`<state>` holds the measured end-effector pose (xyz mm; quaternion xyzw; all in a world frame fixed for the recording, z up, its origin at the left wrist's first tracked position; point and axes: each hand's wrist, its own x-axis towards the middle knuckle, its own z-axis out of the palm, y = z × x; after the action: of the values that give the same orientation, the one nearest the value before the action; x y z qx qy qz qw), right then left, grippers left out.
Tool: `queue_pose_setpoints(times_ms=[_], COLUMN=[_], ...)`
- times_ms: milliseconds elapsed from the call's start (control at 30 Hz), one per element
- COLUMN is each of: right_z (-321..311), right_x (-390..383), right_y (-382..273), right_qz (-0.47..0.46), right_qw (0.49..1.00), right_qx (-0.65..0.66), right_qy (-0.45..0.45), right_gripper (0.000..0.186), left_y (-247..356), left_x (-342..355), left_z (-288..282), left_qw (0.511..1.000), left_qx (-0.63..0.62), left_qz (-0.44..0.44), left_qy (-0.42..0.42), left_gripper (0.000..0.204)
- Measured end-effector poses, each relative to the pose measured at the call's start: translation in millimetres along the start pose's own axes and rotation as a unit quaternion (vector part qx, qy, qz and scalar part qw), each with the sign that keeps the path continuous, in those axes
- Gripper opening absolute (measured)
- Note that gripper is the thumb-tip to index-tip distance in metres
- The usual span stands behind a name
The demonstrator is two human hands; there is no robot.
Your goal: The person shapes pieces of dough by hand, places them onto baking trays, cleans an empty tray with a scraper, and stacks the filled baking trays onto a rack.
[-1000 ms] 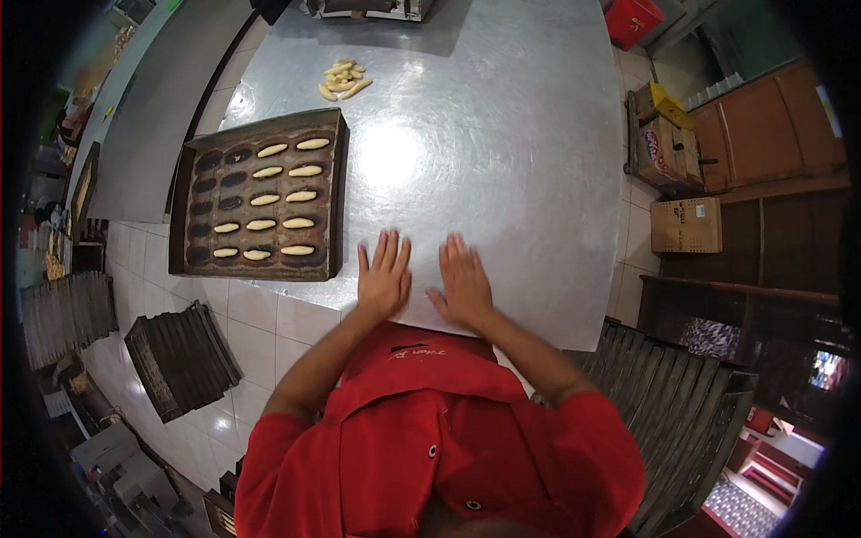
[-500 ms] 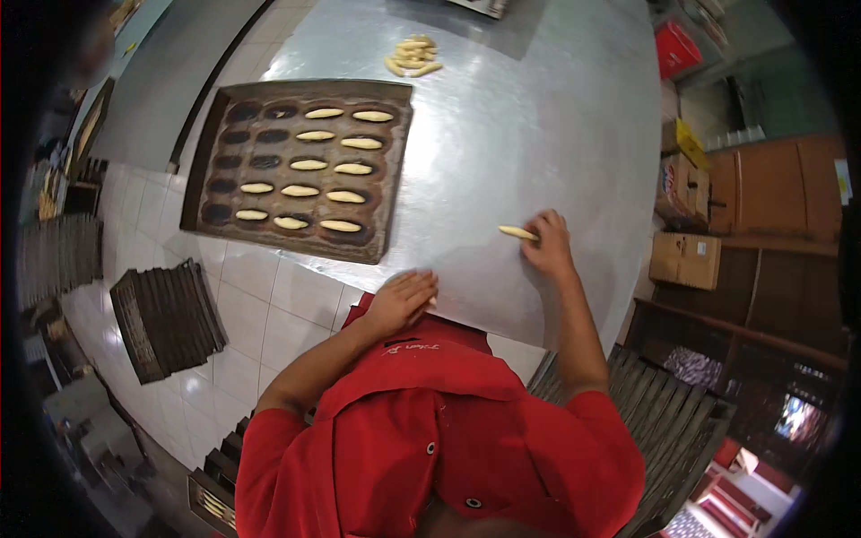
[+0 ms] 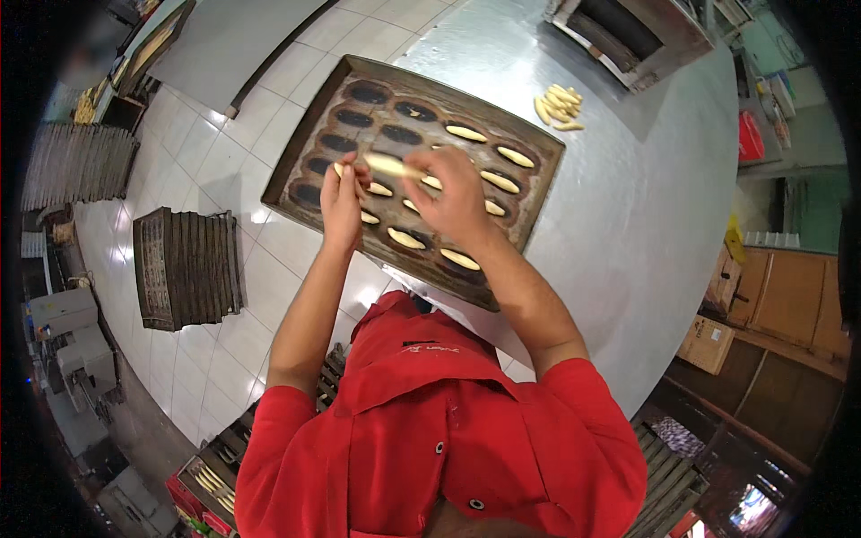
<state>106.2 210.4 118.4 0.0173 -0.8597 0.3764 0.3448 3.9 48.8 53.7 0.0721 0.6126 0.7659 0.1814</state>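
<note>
My left hand [image 3: 341,204] is raised over the near left part of a dark baking tray [image 3: 309,132]. Its fingers pinch a small pale dough piece, and only the tip shows. Beside it, my right hand [image 3: 451,193] holds a spindle-shaped dough stick [image 3: 387,165], blurred by motion, above the middle of the tray. Similar dough sticks lie one each in the tray's oval hollows toward the right and near side, such as this dough stick [image 3: 465,134]. Hollows at the left are bare and dark. My hands hide some of the dough in the tray.
The tray rests on a shiny metal table [image 3: 619,215]. Farther back on it lie a pile of dough sticks [image 3: 558,106] and a metal machine [image 3: 619,40]. Stacked trays [image 3: 188,269] stand on the tiled floor to the left. Cardboard boxes [image 3: 706,342] are at the right.
My right hand has come left from the bare tabletop with a dough stick. My left hand has lifted from the table edge to above the tray. The view has turned left.
</note>
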Motion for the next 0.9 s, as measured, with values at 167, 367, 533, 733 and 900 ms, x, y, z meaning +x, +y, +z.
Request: queue_pose_setpoints(times_ms=[167, 367, 533, 733, 900], right_z=[56.0, 60.4, 56.4, -10.0, -119.0], right_x=[22.3, 40.5, 52.2, 36.3, 44.5], right_y=[55.1, 51.1, 97.7, 143.5, 271.9], right_qz=[-0.003, 0.038, 0.055, 0.133, 0.261], right_qw=[0.997, 0.998, 0.984, 0.962, 0.865], right_qx=[-0.078, -0.023, -0.133, -0.239, -0.42], right_qy=[-0.011, 0.047, -0.108, -0.028, 0.082], right_gripper=[0.024, 0.021, 0.02, 0.023, 0.053], left_y=[24.5, 60.1, 96.0, 75.0, 37.9], left_x=[61.2, 84.4, 115.3, 91.8, 20.2], left_z=[4.0, 42.1, 65.6, 0.4, -55.3], left_qw=[0.988, 0.957, 0.911, 0.941, 0.94], left_qx=[0.104, -0.006, 0.03, 0.16, 0.263], left_qz=[0.117, 0.071, 0.235, 0.19, 0.092], left_qy=[0.01, -0.281, -0.337, -0.23, -0.198], left_gripper=[0.032, 0.039, 0.063, 0.051, 0.029])
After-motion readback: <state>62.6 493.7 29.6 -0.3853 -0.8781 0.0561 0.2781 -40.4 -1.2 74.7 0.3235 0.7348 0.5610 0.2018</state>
